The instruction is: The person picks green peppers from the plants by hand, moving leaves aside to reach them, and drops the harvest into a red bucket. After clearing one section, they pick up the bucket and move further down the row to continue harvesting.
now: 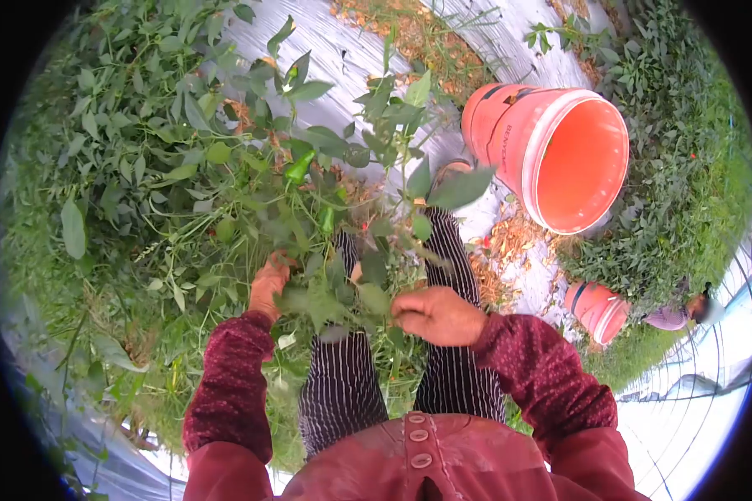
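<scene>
My left hand [269,285] reaches into the leaves of a pepper plant [317,288]; its fingertips are hidden by foliage. On the other side of these leaves, my right hand [439,316] is closed, its fingers curled at the leaf edge. Whatever it may grip is too small or hidden to make out. Farther up the plant hang a green pepper [300,168] and a second green pepper [327,220], both beyond my hands. Some leaves between the hands look blurred.
An orange-red bucket [503,138] lies tilted at the upper right, mouth towards me. A smaller red bucket [591,307] is farther right, near another person [673,316]. Silvery plastic sheeting [322,37] covers the ground between dense plant rows.
</scene>
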The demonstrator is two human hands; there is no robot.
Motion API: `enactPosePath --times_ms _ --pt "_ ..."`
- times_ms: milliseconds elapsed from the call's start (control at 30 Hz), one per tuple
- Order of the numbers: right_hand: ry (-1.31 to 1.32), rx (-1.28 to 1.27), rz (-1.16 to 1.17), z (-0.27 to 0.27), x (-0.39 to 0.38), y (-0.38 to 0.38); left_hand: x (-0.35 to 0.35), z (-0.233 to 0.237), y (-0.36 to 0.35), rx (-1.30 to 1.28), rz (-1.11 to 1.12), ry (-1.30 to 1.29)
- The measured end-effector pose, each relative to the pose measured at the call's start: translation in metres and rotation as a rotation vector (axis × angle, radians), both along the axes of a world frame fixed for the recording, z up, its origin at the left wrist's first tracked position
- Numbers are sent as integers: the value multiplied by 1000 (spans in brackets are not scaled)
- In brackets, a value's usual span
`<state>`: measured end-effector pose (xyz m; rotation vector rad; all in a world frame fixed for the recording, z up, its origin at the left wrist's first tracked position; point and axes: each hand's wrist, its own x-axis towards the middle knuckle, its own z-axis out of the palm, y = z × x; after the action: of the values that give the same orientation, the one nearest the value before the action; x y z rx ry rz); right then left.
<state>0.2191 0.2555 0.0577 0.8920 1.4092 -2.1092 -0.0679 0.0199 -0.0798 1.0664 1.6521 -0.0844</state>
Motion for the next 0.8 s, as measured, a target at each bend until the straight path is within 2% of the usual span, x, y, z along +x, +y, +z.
enactPosePath --times_ms 67,100,133,200,233,267,333,367,467,500,533,600,633,700,733,800 --pt "22 20 -22 3 13 -7 6 14 22 -75 69 -66" --pt "38 19 -48 5 19 -11 19 49 62 -208 -93 57" --pt "39 22 -48 7 25 -14 18 46 60 -205 -93 58" --pt "20 -151 -83 10 38 -17 16 27 33 78 -242 92" --pt "-172 -306 77 24 31 10 0 -24 -42 81 562 -471" --pt "-173 -320 77 24 39 9 4 0 -18 67 564 -469" --pt "-222 -502 -218 18 54 10 8 40 34 49 -340 70" --pt "-227 -520 -309 14 58 10 3 30 28 30 -427 38" --pt "-289 -530 -437 -1 57 14 11 25 27 44 -512 109" --pt "-340 -628 -522 -5 54 14 11 9 6 66 -493 139" --pt "-338 -630 -521 -7 51 12 10 13 12 63 -493 141" --pt "-393 -604 -535 -10 43 4 10 29 32 -88 -473 76" --pt "-374 -586 -549 -13 41 -2 8 18 17 -92 -474 73" --pt "-358 -566 -497 -18 40 -13 5 -19 -26 -129 -161 -33" --pt "-337 -541 -441 -20 39 -16 7 -12 -19 -124 -161 -40" --pt "-313 -538 -431 -22 39 -22 6 17 8 88 -515 117"
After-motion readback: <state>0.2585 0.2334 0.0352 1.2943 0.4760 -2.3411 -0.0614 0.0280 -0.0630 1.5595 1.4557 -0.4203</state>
